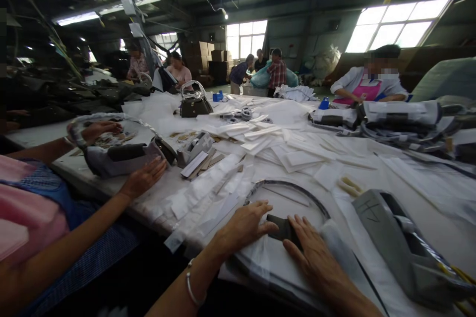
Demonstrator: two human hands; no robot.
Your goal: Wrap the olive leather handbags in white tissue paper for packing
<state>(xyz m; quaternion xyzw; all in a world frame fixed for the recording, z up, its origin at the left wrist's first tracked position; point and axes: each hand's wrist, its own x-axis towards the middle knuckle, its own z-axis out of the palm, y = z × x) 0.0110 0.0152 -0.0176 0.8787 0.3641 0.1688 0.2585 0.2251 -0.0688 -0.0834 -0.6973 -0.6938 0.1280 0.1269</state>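
Observation:
My left hand (243, 225) lies flat on a white-wrapped piece (267, 257) at the table's near edge, fingers spread, thumb touching a small dark grey tab (283, 227). My right hand (310, 250) rests palm down just right of it, fingers extended over the same tab. A thin dark curved strap (286, 188) arcs over the white wrapping beyond my fingers. Neither hand grips anything.
A grey bag part (405, 245) lies at the right. A co-worker's hands (143, 178) at the left work on a grey handbag (122, 156). White paper strips (267, 138) cover the table. A dark handbag (195, 103) stands farther back. Several people work beyond.

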